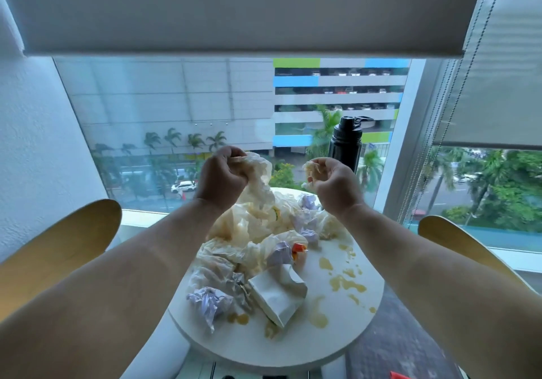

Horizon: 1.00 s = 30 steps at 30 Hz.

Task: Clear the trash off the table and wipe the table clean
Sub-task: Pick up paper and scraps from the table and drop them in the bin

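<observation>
**While trash lies heaped on the desk, clearing is the step in hand**

As you hold both hands raised at mid-frame, above the far side of the desk (337,337), your left hand (221,173) grips the bunched top of a thin, stained plastic bag (258,199). The bag trails down onto the heap below. Your right hand (331,182) has its fingers curled round a small crumpled scrap (311,170). Whether the bag's mouth is open cannot be told.

Noted on the desk:
- crumpled paper balls (208,299) at lower centre
- a white carton (275,296) just beside them
- yellowish spills (346,283) right of centre
- a black bottle (346,141) behind your right hand

Judgement: you are at the collecting stage, and wiping has not begun. The next move calls for spreading the bag's mouth, dropping the scrap in, then feeding in the rest of the heap. Keep the bag from dragging through the spills.
</observation>
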{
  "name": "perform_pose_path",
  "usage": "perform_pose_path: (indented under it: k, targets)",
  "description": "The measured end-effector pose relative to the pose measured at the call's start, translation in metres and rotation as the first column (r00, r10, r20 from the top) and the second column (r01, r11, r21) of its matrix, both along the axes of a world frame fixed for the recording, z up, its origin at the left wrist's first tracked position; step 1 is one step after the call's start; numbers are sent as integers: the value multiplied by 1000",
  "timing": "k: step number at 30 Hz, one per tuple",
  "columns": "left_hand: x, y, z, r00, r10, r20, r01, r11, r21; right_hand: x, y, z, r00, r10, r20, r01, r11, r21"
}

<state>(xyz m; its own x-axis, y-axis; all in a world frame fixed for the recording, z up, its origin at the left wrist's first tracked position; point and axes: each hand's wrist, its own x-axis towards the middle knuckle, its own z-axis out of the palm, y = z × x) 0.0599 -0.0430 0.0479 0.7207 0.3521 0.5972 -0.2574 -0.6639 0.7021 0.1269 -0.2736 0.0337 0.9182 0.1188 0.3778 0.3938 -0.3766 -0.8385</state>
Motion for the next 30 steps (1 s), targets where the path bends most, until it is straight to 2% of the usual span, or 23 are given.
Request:
perform_pose_path:
  k: [5,10,14,19,21,25,30]
  targets:
    - [-13,0,4,998,39,46,-34,994,-104,-10,7,3,989,142,-29,-135,976,168]
    - [-35,12,4,991,130,15,-120,945,-306,-20,22,0,976,207,-65,-190,960,204]
    - [-63,23,7,983,184,14,-164,902,-399,-35,47,-7,961,263,-88,-238,945,223]
    - [-108,52,14,999,39,31,-13,808,-590,-65,93,-2,953,285,-100,-258,940,222]
    - [-126,70,12,1000,13,12,-3,814,-581,-78,116,1,944,311,-105,-282,933,224]
    - [-169,111,-3,982,184,-52,-188,881,-434,-112,172,0,924,358,-134,-321,917,239]
    - [-233,170,-29,941,272,-202,-329,874,-358,-168,250,-20,878,443,-183,-410,891,194]
